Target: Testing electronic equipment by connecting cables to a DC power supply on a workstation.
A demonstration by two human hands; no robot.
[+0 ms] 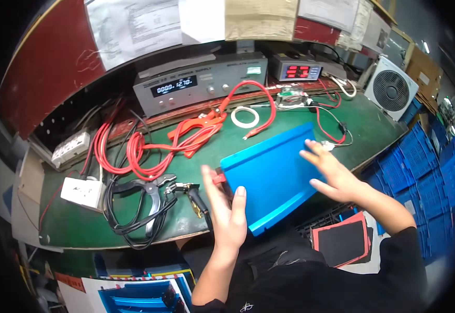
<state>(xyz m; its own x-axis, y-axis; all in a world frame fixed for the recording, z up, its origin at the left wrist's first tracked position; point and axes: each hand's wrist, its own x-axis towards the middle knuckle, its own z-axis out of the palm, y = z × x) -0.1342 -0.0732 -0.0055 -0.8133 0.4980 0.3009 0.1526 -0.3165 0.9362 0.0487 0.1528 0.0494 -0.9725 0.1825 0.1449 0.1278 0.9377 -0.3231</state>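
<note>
A blue metal case (272, 180) with raised long edges is tilted over the front edge of the green workbench. My left hand (227, 216) holds its left end, the thumb on the near side and the fingers stretched along the outer side. Between that thumb and fingers, a small red and black part (219, 179) shows at the case's end. My right hand (337, 177) is at the right end, fingers spread and the fingertips over the blue surface; whether they press on it I cannot tell. The case's underside is hidden.
Red cables (144, 151) with orange-red clamps and black cables with a metal clamp (153, 201) lie left on the workbench (186, 167). Behind stand a grey power supply (199, 83) and a small red-digit meter (298, 70). A fan (392, 87) and blue crates (417, 151) are right.
</note>
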